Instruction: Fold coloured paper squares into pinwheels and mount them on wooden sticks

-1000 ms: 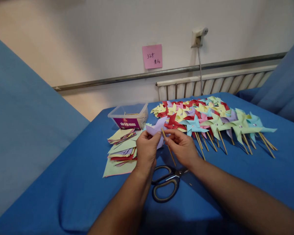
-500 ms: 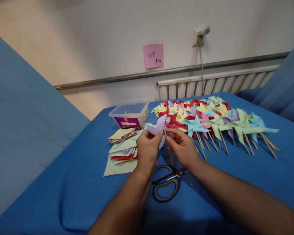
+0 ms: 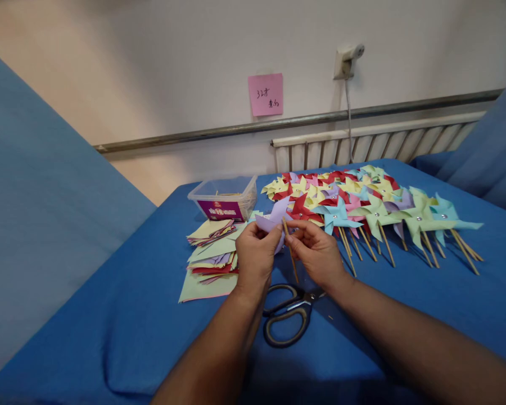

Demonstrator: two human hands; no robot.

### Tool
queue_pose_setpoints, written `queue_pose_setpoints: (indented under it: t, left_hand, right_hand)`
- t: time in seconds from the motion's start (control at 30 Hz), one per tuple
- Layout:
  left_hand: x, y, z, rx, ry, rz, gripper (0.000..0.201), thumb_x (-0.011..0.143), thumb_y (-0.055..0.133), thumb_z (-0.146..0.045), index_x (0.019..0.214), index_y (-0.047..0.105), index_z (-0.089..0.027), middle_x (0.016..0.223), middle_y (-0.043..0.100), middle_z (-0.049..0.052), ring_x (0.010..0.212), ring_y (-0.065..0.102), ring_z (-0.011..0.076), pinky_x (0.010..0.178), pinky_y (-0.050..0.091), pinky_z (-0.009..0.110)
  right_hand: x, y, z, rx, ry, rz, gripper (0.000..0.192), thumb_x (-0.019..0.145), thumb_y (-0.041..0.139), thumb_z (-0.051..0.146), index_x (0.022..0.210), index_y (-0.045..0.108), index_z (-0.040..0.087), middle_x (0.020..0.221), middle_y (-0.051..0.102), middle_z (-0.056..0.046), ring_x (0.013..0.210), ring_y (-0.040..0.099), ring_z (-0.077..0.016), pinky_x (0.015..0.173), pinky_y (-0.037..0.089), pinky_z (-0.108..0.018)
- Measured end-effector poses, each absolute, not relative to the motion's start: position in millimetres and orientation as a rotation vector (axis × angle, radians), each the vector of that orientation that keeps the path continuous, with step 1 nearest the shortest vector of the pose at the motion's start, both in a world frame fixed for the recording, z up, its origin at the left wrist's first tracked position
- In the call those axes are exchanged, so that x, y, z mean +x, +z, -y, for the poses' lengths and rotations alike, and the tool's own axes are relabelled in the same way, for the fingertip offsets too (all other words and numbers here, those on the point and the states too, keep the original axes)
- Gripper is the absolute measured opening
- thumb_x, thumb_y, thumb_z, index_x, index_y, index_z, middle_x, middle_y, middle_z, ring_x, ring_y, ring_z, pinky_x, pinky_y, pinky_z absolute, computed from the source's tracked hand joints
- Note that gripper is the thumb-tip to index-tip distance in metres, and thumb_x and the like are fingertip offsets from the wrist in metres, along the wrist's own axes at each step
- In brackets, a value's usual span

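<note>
My left hand (image 3: 256, 253) is closed on a purple paper pinwheel (image 3: 279, 212), its thumb near the pinwheel's middle. In my right hand (image 3: 316, 253), thumb and fingers pinch a thin wooden stick (image 3: 291, 259) close to its top end. That stick hangs downward, its upper end against the back or centre of the purple paper; the exact joint is hidden by the fingers. Below both hands lies a pair of dark-handled scissors (image 3: 307, 310) with grey inner grips, its blades partly covered by my right wrist.
Several finished pinwheels (image 3: 336, 217) in many colours spread over the right back of the blue-covered table (image 3: 152, 315). Stacked coloured paper (image 3: 208, 293) lies left of my hands. Behind it stands a clear plastic box (image 3: 221, 199) with sticks inside. A radiator (image 3: 379, 140) runs along the wall.
The view has shifted very slightly. Both hands keep their hold on the pinwheel and stick, with hardly any movement.
</note>
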State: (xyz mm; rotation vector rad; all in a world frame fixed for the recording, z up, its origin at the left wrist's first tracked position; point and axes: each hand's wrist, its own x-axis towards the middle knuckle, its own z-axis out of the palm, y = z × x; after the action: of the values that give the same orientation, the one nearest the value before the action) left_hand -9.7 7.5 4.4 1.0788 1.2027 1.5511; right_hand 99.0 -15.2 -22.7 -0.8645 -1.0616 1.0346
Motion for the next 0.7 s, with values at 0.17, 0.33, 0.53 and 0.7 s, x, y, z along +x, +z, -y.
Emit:
queue_pose_setpoints:
  t: [0.17, 0.33, 0.53, 0.7]
  left_hand:
    - [-9.9, 3.3, -8.5, 1.068, 1.556, -1.191, 0.031, 0.057, 0.084, -0.032, 0.077, 0.07, -0.014, 0.066, 0.067, 0.0, 0.058, 0.058, 0.0131, 0.056, 0.045, 0.024]
    - [-10.1, 3.6, -7.7, 1.1, 1.559, -1.216, 0.028, 0.057, 0.083, -0.032, 0.073, 0.069, -0.014, 0.064, 0.065, -0.002, 0.056, 0.056, 0.012, 0.055, 0.043, 0.024]
    - [-11.1, 5.3, -7.1, 1.176, 1.56, -1.277, 0.023, 0.06, 0.08, -0.03, 0.072, 0.068, -0.014, 0.061, 0.062, -0.003, 0.054, 0.052, 0.0112, 0.053, 0.041, 0.023]
    - [-12.4, 3.3, -8.8, 1.192, 1.562, -1.297, 0.023, 0.059, 0.079, -0.031, 0.07, 0.068, -0.015, 0.061, 0.062, -0.003, 0.054, 0.052, 0.0112, 0.054, 0.04, 0.023]
  right_hand:
    - [99.1, -22.1, 15.9, -0.869, 1.034, 1.076, 0.027, 0.078, 0.072, 0.034, 0.102, 0.07, 0.021, 0.065, 0.058, 0.004, 0.054, 0.05, -0.0095, 0.049, 0.042, -0.022]
    - [99.9, -24.4, 14.4, -0.888, 1.014, 1.091, 0.029, 0.078, 0.073, 0.035, 0.102, 0.07, 0.021, 0.066, 0.058, 0.004, 0.056, 0.052, -0.0104, 0.051, 0.044, -0.023]
    - [100.7, -25.8, 13.6, -0.939, 1.019, 1.086, 0.025, 0.077, 0.074, 0.035, 0.096, 0.069, 0.021, 0.07, 0.063, 0.002, 0.059, 0.056, -0.0119, 0.054, 0.046, -0.023]
    - [101.7, -25.6, 13.5, -0.959, 1.009, 1.106, 0.023, 0.077, 0.074, 0.035, 0.094, 0.069, 0.021, 0.069, 0.064, 0.001, 0.059, 0.056, -0.0121, 0.054, 0.044, -0.023]
